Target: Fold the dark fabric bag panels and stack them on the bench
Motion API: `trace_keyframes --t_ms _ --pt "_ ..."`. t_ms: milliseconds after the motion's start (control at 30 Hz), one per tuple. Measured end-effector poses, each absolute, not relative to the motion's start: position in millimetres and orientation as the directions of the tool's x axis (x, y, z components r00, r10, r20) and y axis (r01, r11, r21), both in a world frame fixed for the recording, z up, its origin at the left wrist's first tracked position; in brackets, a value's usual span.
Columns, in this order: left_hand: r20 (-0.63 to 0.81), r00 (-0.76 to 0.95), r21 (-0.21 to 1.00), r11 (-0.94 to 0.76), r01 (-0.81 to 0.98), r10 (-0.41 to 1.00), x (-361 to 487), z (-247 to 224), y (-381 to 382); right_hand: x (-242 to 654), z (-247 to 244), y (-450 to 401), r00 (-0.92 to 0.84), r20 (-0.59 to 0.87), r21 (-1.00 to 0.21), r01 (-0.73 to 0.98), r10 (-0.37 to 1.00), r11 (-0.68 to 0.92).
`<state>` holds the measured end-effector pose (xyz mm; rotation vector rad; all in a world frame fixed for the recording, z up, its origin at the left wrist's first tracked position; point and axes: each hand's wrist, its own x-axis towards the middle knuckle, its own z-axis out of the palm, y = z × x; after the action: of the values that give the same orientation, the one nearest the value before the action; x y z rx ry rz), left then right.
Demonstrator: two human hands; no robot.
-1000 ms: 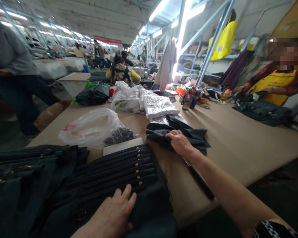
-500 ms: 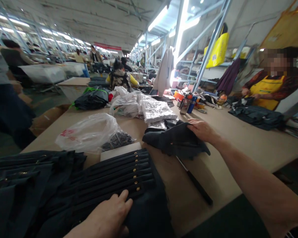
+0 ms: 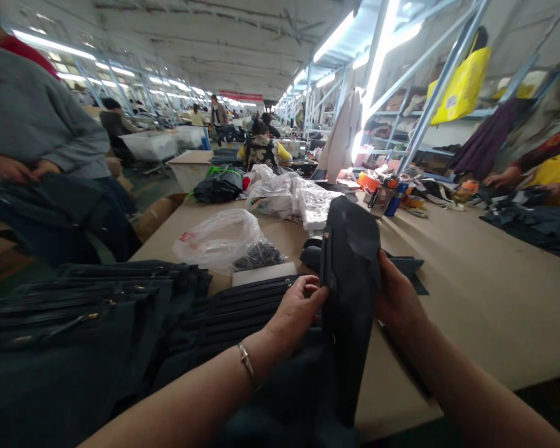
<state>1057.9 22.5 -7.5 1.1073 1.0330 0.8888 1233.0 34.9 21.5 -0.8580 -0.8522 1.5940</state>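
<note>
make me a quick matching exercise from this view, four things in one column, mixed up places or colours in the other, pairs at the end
Things
1. bracelet
2. hanging bag at upper right
3. plastic bag with red print
4. raised dark fabric piece

Places or colours
A. yellow
B. between the left hand and right hand
C. around the left wrist
D. lying on the table

Pairs
1-C, 2-A, 3-D, 4-B

A narrow, shiny, silver-coloured bangle (image 3: 248, 366) is being worn around the left wrist (image 3: 267, 356); both hands (image 3: 296, 311) (image 3: 399, 302) and forearms (image 3: 191, 401) are being shown bare.
</note>
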Motion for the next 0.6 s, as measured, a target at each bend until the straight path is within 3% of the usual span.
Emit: trace_keyframes --t_ms 167,367,500,600 --pt "-0.206 0.413 0.94 0.297 -0.167 0.887 1052.4 -9.2 13.3 1209.1 4.2 17.5 -0.265 -0.225 -0.745 -0.573 0.937 -0.341" --pt "-0.205 0.07 0.977 0.209 -0.046 0.976 1049.0 -3.3 11.0 1209.5 11.6 11.5 -0.191 -0.257 -0.631 -0.71 0.947 -0.314" --pt "-0.264 0.225 0.962 0.272 -0.005 0.938 1058.1 -4.8 2.4 1200.7 15.6 2.0 -0.229 -0.25 -0.617 -0.711 0.941 -0.337" --pt "-0.269 0.317 0.962 0.269 0.044 0.909 1056.5 -5.0 -2.1 1189.9 12.4 7.0 -0.16 -0.113 -0.677 -0.71 0.981 -0.194"
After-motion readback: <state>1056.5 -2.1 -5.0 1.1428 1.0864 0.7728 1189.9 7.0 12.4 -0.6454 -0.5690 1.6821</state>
